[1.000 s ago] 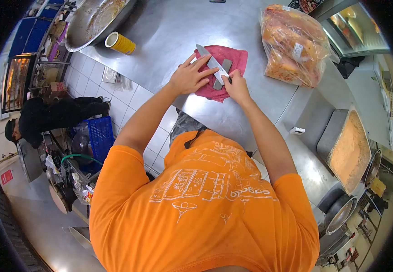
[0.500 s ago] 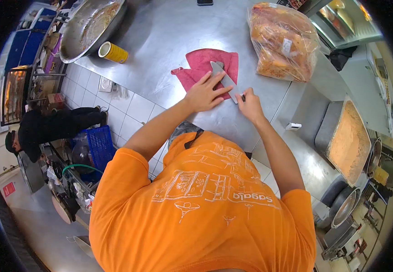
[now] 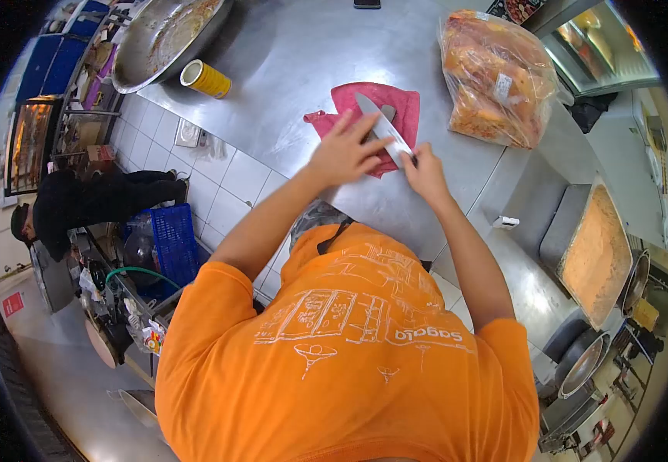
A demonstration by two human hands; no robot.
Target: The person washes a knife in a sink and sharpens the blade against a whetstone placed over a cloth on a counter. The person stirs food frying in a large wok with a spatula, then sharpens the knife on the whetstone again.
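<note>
A kitchen knife (image 3: pixel 386 132) lies diagonally over a folded red cloth (image 3: pixel 405 103) on the steel table. My right hand (image 3: pixel 427 174) is wrapped round its dark handle, the blade pointing away and to the left. The outstretched fingers of my left hand (image 3: pixel 343 154) are spread at the blade, fingertips overlapping it in this view. Part of a small grey block (image 3: pixel 388 113) shows on the cloth beside the blade; the rest is hidden beneath the knife and fingers.
On the steel table (image 3: pixel 295 54) are a clear bag of marinated meat (image 3: pixel 495 81), a yellow can (image 3: pixel 206 79) and a large metal bowl (image 3: pixel 163 46). A tray of orange powder (image 3: pixel 597 250) stands at right. Another person (image 3: pixel 80 204) is at far left.
The knife tip has slid forward and left over the cloth. My left fingers have spread and shifted on the blade. The whole view has moved slightly.
</note>
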